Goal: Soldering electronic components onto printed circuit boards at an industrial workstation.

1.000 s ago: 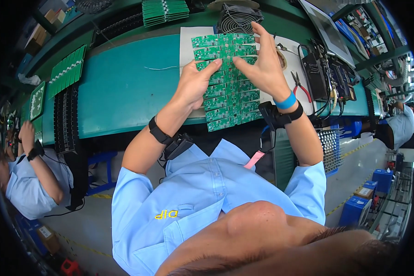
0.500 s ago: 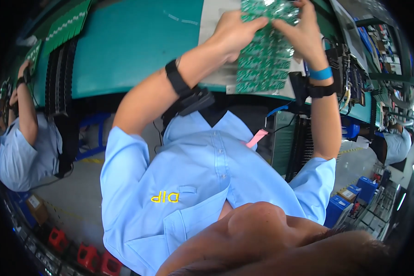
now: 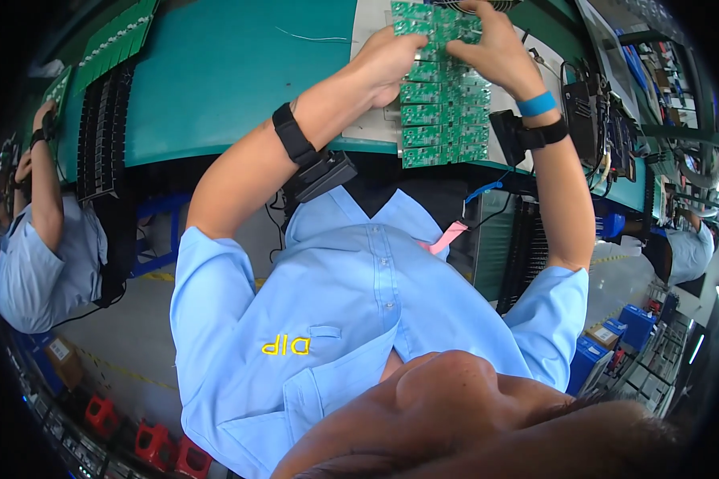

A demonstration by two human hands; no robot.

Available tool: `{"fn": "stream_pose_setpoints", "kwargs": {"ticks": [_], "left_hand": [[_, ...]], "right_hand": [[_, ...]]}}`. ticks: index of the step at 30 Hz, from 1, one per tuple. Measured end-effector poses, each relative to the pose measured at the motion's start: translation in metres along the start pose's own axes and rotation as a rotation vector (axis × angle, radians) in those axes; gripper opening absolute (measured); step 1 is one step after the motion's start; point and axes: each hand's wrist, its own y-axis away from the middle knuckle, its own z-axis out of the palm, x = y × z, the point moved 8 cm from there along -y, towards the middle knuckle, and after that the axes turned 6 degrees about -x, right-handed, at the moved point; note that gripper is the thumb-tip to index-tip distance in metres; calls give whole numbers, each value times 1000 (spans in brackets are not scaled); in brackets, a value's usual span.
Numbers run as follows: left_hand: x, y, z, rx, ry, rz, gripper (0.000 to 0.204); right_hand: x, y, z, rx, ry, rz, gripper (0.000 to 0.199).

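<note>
A green panel of several small circuit boards (image 3: 443,112) lies over a white mat at the near edge of the teal workbench (image 3: 232,72). My left hand (image 3: 387,60) grips the panel's upper left part, a black band on its wrist. My right hand (image 3: 495,48) grips the upper right part, with a blue band and a black strap on its wrist. Both hands pinch the panel near the top edge of the view. My light blue shirt (image 3: 351,303) fills the middle of the view.
Green boards (image 3: 116,40) and black slotted racks (image 3: 100,136) stand at the bench's left. A black device with cables (image 3: 591,112) sits at the right. A co-worker in blue (image 3: 40,239) works at far left, another person (image 3: 687,247) at far right. Blue bins (image 3: 615,343) stand on the floor.
The view has tipped down, so the hands and panel have slid up to the top edge. Both hands still hold the panel, now gripping closer together at its upper part.
</note>
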Motion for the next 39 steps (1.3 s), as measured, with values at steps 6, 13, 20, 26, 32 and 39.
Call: {"fn": "stream_pose_setpoints", "kwargs": {"ticks": [6,13,20,26,32,39], "left_hand": [[-11,-11,-17,20,12,-90,30],[-6,-26,-26,26,-156,-10,32],[-4,-23,-21,30,-177,-15,32],[12,-9,-26,75,-147,77,36],[60,28,-68,55,-17,181,22],[48,62,-95,-479,626,105,38]], "right_hand": [[55,-26,56,-98,-1,-43,78],[64,-33,63,-88,-116,-8,72],[63,-27,60,-21,-59,-11,69],[8,-1,6,130,-99,-206,69],[53,12,-15,134,-567,29,59],[27,14,53,-51,-220,-227,25]]}}
